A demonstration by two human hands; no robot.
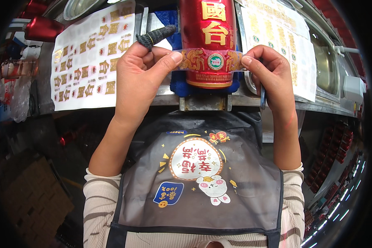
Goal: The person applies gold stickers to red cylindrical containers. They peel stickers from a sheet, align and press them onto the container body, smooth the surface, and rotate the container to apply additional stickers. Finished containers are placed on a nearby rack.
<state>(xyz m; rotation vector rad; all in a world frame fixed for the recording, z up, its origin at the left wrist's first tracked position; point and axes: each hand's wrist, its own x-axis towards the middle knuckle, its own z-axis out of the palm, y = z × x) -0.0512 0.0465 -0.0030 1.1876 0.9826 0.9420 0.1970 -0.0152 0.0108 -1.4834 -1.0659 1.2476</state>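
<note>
A red bottle (208,31) with large gold characters lies on a blue padded rest (179,87) in front of me. Across its lower part stretches a clear decal strip (195,60) with gold figures and a round green emblem. My left hand (144,68) pinches the strip's left end between thumb and fingers; its raised index finger wears a dark knitted finger sleeve (156,37). At the other end, my right hand (269,68) pinches the strip the same way. A thin dark tool (263,97) hangs down beside that palm, its kind unclear.
Decal sheets lie on the left (89,62) and right (277,41) of the metal bench (248,100). A metal basin (79,7) is at the far left, near another red bottle (44,29). A tray of liquid (324,68) stands at the right. Stacked red items (328,155) are beyond.
</note>
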